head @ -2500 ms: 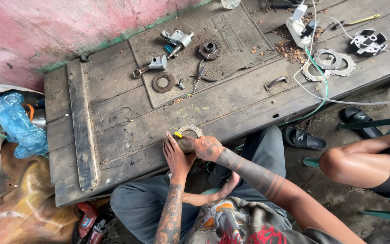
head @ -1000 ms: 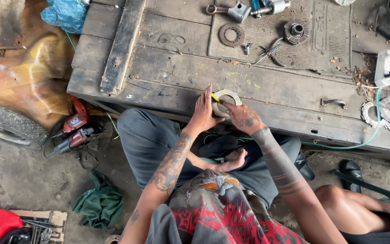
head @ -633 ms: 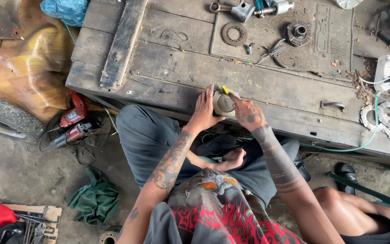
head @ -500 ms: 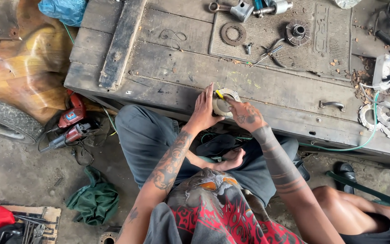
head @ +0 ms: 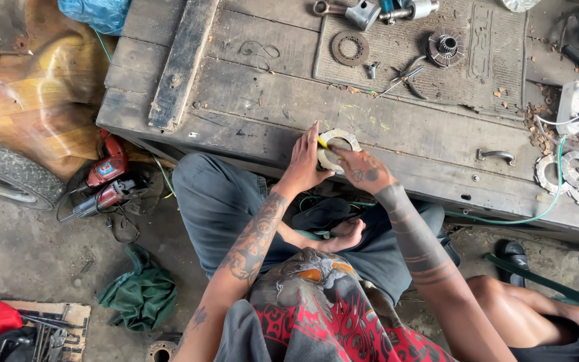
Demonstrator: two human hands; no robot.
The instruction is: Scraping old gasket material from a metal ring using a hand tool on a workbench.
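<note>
I had one view only, from the camera worn on the head. It looked almost straight down over the person's lap and forearms onto the near edge of the wooden counter [head: 249,67], from fairly close. The floor [head: 28,255] filled the lower left, the counter's far side the top.

Bench: worn wooden worktop [head: 249,87], twelve o'clock
Floor: dirty grey concrete [head: 28,255], seven o'clock
Light: soft daylight

Both hands are hiding pt of the metal ring [head: 338,142]. Yellow tool [head: 322,143] is mostly tucked under left hand [head: 305,163]. Blue bag [head: 95,12] is getting cut off at top edge.
</note>
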